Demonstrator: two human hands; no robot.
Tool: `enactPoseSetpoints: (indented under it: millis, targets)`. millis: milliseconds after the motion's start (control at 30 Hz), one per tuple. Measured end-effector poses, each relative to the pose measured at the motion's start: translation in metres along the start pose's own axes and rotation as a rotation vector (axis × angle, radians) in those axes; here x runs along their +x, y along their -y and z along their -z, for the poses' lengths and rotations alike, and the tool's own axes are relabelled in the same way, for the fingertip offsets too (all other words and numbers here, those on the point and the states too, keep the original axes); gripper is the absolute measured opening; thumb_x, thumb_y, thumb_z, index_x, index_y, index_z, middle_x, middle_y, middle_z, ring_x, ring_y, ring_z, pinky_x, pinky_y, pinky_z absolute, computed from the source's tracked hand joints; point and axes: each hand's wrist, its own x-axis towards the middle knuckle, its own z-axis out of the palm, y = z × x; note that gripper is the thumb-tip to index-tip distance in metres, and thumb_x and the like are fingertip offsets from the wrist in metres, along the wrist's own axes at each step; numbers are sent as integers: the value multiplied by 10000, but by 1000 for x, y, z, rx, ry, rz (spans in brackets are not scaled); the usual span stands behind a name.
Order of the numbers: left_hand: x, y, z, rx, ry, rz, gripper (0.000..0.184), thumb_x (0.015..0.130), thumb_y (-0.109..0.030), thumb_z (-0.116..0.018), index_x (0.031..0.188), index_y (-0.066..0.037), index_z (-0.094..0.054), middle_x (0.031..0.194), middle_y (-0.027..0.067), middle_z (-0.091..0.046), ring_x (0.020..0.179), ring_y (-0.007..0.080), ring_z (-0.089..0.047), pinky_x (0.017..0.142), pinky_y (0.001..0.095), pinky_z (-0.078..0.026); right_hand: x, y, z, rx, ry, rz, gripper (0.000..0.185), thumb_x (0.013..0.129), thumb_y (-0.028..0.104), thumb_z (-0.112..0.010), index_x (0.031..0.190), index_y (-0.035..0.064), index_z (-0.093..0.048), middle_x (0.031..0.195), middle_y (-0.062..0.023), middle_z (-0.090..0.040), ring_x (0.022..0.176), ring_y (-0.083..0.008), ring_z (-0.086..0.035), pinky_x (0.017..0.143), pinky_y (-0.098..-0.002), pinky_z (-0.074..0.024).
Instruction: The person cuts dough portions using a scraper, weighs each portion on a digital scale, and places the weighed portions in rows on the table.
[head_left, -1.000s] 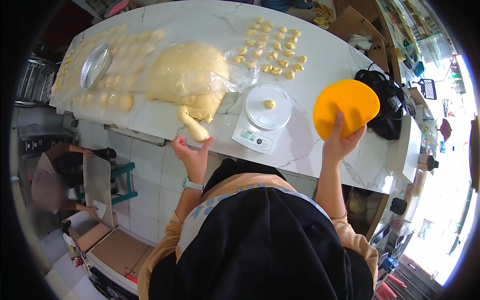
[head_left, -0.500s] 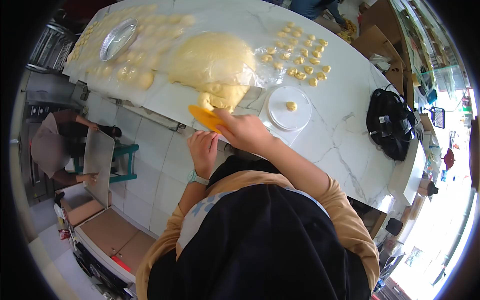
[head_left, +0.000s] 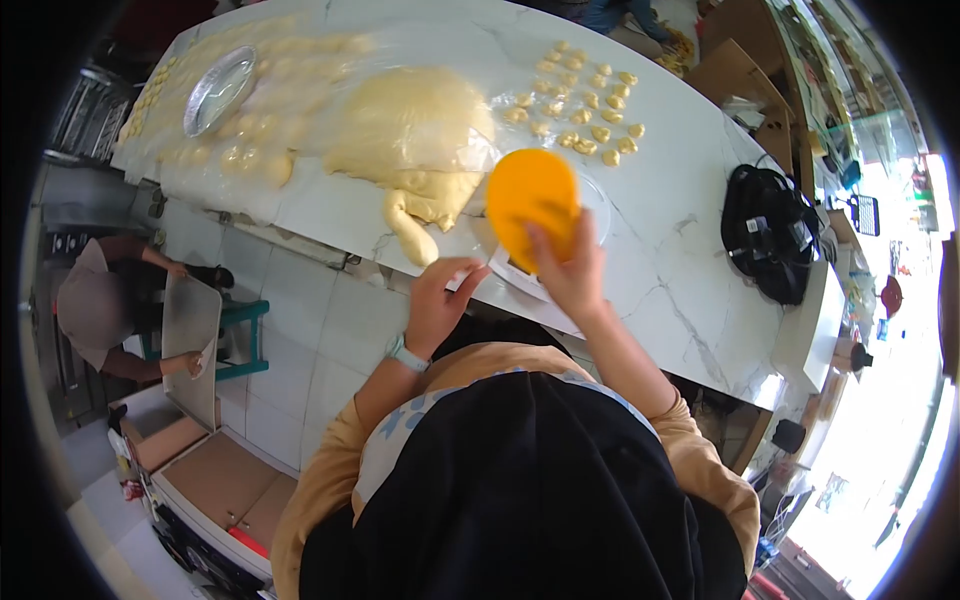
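Note:
My right hand (head_left: 573, 267) grips a round orange scraper (head_left: 532, 205), raised over the white scale (head_left: 598, 215) and hiding most of it. My left hand (head_left: 445, 300) is at the table's front edge, its thumb and fingers drawn together; what lies between them, if anything, is too small to make out. Just above it, a strip of dough (head_left: 412, 232) hangs forward from the big dough mass (head_left: 410, 125), which is partly under clear plastic. Small dough pieces (head_left: 590, 100) lie in rows behind the scale.
A foil pan (head_left: 221, 92) rests on plastic-covered dough balls at the left of the marble table (head_left: 660, 250). A black bag (head_left: 765, 235) lies at the right. Another person (head_left: 95, 305) holds a board at the lower left, near a green stool (head_left: 240, 340).
The scraper first came left to the dough strip beside my left hand, then swung back right over the scale. My left hand's fingers have closed from their spread pose.

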Motion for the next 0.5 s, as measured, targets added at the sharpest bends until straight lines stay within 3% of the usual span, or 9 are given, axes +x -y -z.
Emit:
enactPoseSetpoints:
  millis: [100, 200, 300, 500]
  targets:
    - [42, -16, -33, -178, 57, -15, 124, 865, -123, -685, 962, -46, -685, 969, 106, -680, 858, 258, -630, 721, 312, -486, 12, 3, 33, -58, -289, 98, 339, 883, 137, -690, 1135, 21, -495, 986, -158, -692, 867, -188, -685, 728, -306, -536]
    - [79, -15, -79, 51, 1, -315, 141, 873, -187, -671, 961, -82, -700, 1035, 51, -644, 992, 263, -570, 865, 362, -422, 11, 3, 58, -119, -414, 114, 354, 878, 134, -696, 1144, 18, -494, 1001, -144, -679, 880, -182, -670, 752, -302, -528]
    - [83, -17, -105, 120, 44, -276, 181, 895, -228, -638, 1026, -125, -709, 1094, 12, -588, 1065, 255, -494, 965, 410, -318, 5, -9, 75, -74, -481, 73, 387, 874, 150, -707, 1167, 13, -494, 1026, -122, -646, 913, -178, -641, 789, -291, -513]
    - [89, -6, -105, 202, 87, -339, 229, 875, -220, -661, 1100, -181, -659, 1083, 43, -567, 1067, 243, -491, 924, 414, -300, -6, -19, 96, -112, -571, 40, 395, 878, 169, -705, 1173, 7, -500, 1033, -112, -634, 925, -175, -630, 808, -295, -509]
